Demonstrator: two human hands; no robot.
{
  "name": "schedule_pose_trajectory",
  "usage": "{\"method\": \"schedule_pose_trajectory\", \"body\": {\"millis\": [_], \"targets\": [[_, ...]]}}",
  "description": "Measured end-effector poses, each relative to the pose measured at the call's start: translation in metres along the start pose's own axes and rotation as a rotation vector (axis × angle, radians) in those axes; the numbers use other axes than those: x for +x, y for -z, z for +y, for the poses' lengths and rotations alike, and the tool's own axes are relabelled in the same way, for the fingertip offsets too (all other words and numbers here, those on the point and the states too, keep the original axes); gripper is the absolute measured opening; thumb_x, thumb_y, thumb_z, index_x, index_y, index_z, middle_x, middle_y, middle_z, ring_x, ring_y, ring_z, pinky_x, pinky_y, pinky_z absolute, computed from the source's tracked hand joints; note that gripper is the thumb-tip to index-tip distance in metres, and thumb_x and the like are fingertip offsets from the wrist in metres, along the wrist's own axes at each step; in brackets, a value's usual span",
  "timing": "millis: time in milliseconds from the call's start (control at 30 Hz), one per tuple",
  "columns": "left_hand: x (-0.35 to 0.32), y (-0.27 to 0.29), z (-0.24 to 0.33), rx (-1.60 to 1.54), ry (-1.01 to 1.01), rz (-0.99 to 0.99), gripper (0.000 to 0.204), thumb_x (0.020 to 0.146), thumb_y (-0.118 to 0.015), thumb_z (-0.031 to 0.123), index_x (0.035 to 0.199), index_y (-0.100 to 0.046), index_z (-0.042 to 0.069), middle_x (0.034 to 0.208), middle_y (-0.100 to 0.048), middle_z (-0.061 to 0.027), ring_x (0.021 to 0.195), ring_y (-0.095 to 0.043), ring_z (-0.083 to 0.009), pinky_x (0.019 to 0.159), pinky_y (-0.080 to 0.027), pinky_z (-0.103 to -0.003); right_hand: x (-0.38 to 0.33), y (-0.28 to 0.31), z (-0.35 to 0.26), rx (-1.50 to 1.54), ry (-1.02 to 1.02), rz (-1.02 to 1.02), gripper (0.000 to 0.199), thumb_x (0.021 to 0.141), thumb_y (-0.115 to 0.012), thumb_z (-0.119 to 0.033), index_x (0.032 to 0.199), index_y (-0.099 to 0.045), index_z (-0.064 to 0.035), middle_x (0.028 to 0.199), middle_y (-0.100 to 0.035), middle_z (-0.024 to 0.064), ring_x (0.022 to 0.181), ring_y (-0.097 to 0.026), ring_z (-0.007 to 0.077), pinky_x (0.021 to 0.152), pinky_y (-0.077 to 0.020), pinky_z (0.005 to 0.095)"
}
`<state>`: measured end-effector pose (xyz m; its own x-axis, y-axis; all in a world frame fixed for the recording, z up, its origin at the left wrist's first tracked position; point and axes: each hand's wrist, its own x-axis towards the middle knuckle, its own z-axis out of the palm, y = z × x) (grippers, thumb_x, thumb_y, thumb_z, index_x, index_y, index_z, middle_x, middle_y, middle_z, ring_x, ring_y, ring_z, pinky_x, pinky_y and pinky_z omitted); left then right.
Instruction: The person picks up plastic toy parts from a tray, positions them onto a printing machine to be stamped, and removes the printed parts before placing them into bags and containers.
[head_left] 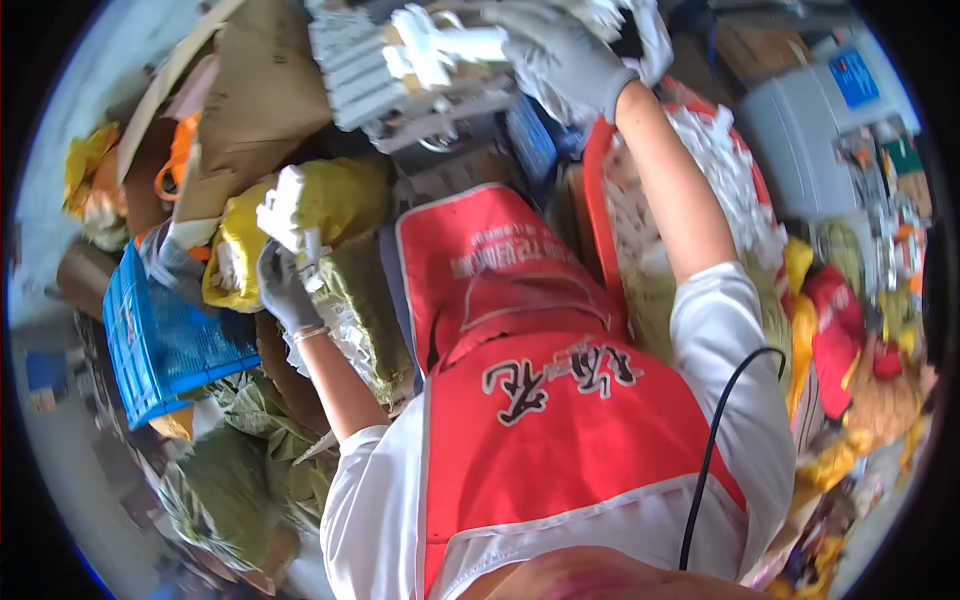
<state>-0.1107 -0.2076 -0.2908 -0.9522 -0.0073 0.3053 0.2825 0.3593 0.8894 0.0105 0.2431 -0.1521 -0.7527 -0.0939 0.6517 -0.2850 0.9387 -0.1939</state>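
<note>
My left hand (pixel 284 290), in a grey glove, is closed around the lower end of a cluster of white plastic pieces (pixel 290 210), held in front of a yellow woven sack (pixel 345 195). At the top, my right hand (pixel 570 62), also gloved, reaches over a grey ribbed surface (pixel 365 80). Beside its fingers is a branched white plastic piece (pixel 430 48). Blur and the picture's upper edge hide whether these fingers grip anything. More white material hangs by the right wrist.
A red-rimmed tub (pixel 597 160) full of white pieces stands under my right forearm. To the left are a blue plastic basket (pixel 125 345), a large cardboard box (pixel 260 85) and green woven sacks (pixel 215 490). A grey bin (pixel 800 140) stands at the far right.
</note>
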Motion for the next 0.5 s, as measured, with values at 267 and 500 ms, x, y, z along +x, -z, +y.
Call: {"method": "schedule_pose_trajectory", "body": {"millis": [267, 500], "targets": [[-0.027, 0.087, -0.101, 0.447, -0.033, 0.131, 0.028, 0.089, -0.060, 0.011, 0.112, -0.059, -0.005, 0.108, -0.064, -0.0118, 0.090, -0.061, -0.0182, 0.078, -0.052, -0.031, -0.255, 0.043, 0.047, -0.186, -0.845, -0.460, 0.037, 0.090, -0.050, -0.027, 0.124, -0.054, -0.0112, 0.115, -0.059, 0.0170, 0.105, -0.055, 0.0336, 0.090, -0.0431, 0.0414], [-0.035, 0.029, -0.056, 0.341, 0.083, -0.080, 0.029, 0.091, -0.057, 0.013, 0.112, -0.058, -0.007, 0.109, -0.063, -0.0147, 0.094, -0.061, -0.0201, 0.084, -0.050, -0.030, -0.330, -0.018, 0.018, 0.122, -1.019, -0.747, 0.049, 0.082, -0.052, -0.022, 0.131, -0.046, -0.0174, 0.127, -0.051, 0.0187, 0.112, -0.053, 0.0347, 0.095, -0.0421, 0.0396]]}}
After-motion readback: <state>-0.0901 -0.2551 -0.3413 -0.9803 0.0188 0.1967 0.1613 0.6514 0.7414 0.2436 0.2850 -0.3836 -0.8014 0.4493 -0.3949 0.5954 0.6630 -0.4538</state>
